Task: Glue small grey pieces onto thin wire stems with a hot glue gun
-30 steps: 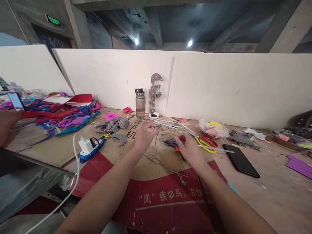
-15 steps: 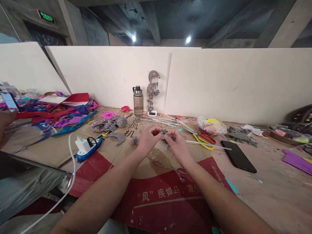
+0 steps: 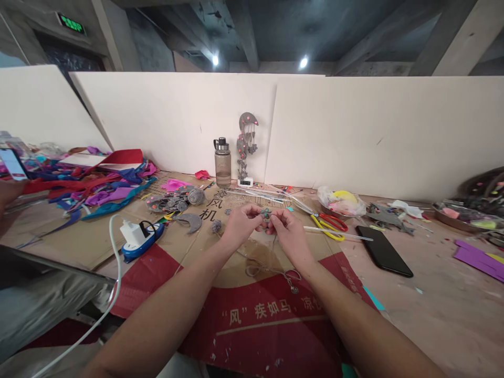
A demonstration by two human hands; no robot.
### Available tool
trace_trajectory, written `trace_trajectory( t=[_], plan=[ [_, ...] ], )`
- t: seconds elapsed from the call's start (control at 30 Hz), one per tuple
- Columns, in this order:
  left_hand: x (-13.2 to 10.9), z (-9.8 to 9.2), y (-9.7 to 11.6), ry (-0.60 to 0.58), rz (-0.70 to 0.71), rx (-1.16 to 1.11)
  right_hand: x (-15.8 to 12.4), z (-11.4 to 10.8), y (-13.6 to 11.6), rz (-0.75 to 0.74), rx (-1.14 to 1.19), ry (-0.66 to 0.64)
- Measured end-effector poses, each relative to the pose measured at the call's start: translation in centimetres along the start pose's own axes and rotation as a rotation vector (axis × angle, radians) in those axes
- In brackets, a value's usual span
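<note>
My left hand (image 3: 241,224) and my right hand (image 3: 286,231) meet above the cardboard sheet (image 3: 220,247), fingers pinched together on a small grey piece (image 3: 265,214) held between them. A thin wire or string (image 3: 271,270) hangs from the hands and loops down on the cardboard to a small metal end near the red printed sheet (image 3: 252,315). Grey felt moon and flower shapes (image 3: 179,202) lie to the left of my left hand.
A water bottle (image 3: 222,163) and a grey hanging ornament (image 3: 244,144) stand at the white board. Yellow and red scissors (image 3: 326,226), a black phone (image 3: 384,251), a blue power strip with white charger (image 3: 139,236), coloured felt scraps (image 3: 98,184). Another person's hand (image 3: 8,194) at far left.
My right hand left the table by the blue-handled tool and rose to meet my left hand. Both hands now pinch the small grey piece together.
</note>
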State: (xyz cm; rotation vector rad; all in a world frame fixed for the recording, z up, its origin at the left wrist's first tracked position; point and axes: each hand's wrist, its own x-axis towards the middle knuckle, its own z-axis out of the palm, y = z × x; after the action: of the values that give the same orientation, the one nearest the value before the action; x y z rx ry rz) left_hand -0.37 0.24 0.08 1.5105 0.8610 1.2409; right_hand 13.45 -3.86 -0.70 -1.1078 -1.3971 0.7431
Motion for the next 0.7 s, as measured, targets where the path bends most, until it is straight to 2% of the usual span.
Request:
trace_trajectory(
  t=[0.1,0.27,0.57,0.7],
  plan=[
    [0.03,0.08,-0.04,-0.024,-0.024,-0.033,-0.07,0.14,0.01,0.028,-0.034,0.014],
    [-0.26,0.15,0.44,-0.050,-0.038,-0.059,-0.27,0.12,-0.62,-0.092,-0.218,0.089],
    [-0.24,0.04,0.25,-0.034,-0.027,-0.037,-0.17,-0.32,-0.28,-0.121,-0.251,0.119],
    [-0.16,0.04,0.19,-0.032,-0.035,-0.041,-0.34,-0.46,-0.72,-0.168,-0.356,0.135]
  ],
)
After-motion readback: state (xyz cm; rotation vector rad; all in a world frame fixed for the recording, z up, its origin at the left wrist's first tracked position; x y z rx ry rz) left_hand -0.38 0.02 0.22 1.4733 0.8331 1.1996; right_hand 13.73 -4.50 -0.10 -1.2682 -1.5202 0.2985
